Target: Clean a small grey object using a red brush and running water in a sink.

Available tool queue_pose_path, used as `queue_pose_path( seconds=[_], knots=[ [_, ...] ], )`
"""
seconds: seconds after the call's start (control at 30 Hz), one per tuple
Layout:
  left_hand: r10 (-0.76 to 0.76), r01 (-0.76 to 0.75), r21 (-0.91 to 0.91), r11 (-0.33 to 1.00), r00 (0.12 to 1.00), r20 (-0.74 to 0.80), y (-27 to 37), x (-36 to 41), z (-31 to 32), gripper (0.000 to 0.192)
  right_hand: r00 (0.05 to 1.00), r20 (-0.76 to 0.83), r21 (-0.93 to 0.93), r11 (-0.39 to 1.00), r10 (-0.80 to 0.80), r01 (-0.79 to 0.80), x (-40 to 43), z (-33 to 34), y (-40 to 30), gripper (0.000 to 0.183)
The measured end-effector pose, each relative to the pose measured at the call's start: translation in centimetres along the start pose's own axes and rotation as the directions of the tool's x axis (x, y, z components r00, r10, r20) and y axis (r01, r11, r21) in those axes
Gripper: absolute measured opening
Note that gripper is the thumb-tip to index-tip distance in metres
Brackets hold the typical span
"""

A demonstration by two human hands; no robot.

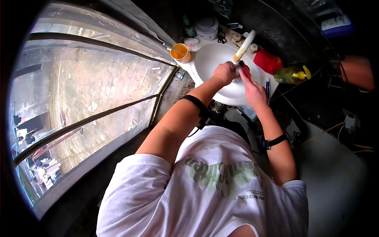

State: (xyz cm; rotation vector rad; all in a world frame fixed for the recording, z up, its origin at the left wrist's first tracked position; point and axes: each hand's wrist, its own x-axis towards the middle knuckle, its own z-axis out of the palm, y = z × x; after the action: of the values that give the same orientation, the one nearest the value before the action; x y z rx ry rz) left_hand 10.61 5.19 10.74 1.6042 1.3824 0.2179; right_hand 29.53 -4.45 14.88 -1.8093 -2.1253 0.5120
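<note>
A white washbasin (204,63) lies in front of me, and both my hands are together over its bowl under the pale spout of the tap (244,46). My left hand (226,73) is curled around a small dark and red object (245,74), too blurred to name. My right hand (255,90) meets it from the other side, index finger stretched along the dark part. Its other fingers are partly hidden, so their grip on the object does not show. Each forearm wears a black strap.
Along the rim stand an orange cup (181,54) with a toothbrush, a lidded white tub (206,28), a red cloth (268,61) and a yellow-green pump bottle (292,74). A mesh-covered window (97,86) fills the left. A blurred bare limb (356,72) shows at far right.
</note>
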Motion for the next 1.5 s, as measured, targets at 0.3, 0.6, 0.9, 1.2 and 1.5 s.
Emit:
queue_pose_path(
  seconds=[0.3,0.6,0.9,1.2,1.5],
  knots=[
    [0.003,-0.002,0.022,1.000,0.999,-0.045,-1.6,-0.1,-1.3,0.044,0.999,0.011,0.249,0.968,0.031,-0.033,2.3,0.5,-3.5,0.053],
    [0.066,-0.079,0.209,0.975,0.995,0.069,-2.9,-1.0,-3.6,0.037,0.979,0.094,0.415,0.887,0.182,-0.205,0.1,2.9,-2.1,0.043],
    [-0.140,0.154,-0.069,0.986,0.974,0.179,-6.9,-1.9,-4.1,0.036,0.967,0.242,0.246,0.959,0.077,-0.139,0.6,5.7,-2.2,0.065],
    [-0.212,0.274,-0.239,0.931,0.943,0.256,-13.3,-2.0,-4.3,0.052,0.920,0.357,0.095,0.974,0.160,-0.206,2.7,8.4,-0.4,0.072],
    [-0.250,0.341,-0.476,0.811,0.937,0.245,-15.3,-3.0,-3.7,0.054,0.828,0.513,-0.093,0.973,0.228,-0.210,2.8,8.9,1.8,0.070]
  ],
)
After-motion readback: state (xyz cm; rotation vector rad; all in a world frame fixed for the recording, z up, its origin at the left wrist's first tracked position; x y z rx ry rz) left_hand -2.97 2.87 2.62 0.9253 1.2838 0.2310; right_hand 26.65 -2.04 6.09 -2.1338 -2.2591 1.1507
